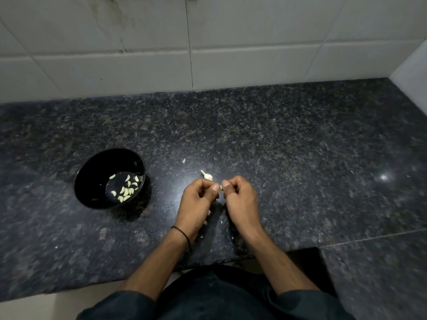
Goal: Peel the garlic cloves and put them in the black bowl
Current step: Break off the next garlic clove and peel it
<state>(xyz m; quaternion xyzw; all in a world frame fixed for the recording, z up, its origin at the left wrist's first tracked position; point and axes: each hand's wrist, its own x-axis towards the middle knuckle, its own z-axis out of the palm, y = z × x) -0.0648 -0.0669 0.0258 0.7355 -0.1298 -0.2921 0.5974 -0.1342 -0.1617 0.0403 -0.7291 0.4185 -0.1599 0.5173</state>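
A small garlic clove (221,187) is pinched between the thumbs and fingertips of both hands, just above the dark granite counter. My left hand (198,196) curls round it from the left and my right hand (240,195) from the right; most of the clove is hidden by the fingers. Just beyond the hands a remnant of the garlic bulb (207,175) with its stalk lies on the counter. The black bowl (92,181) stands to the left of the hands and holds several peeled cloves (126,190).
Bits of white garlic skin (184,160) lie scattered on the granite counter (300,146) around and under my wrists. A white tiled wall (208,42) runs along the back and a side wall closes the right end. The counter's front edge is near my body.
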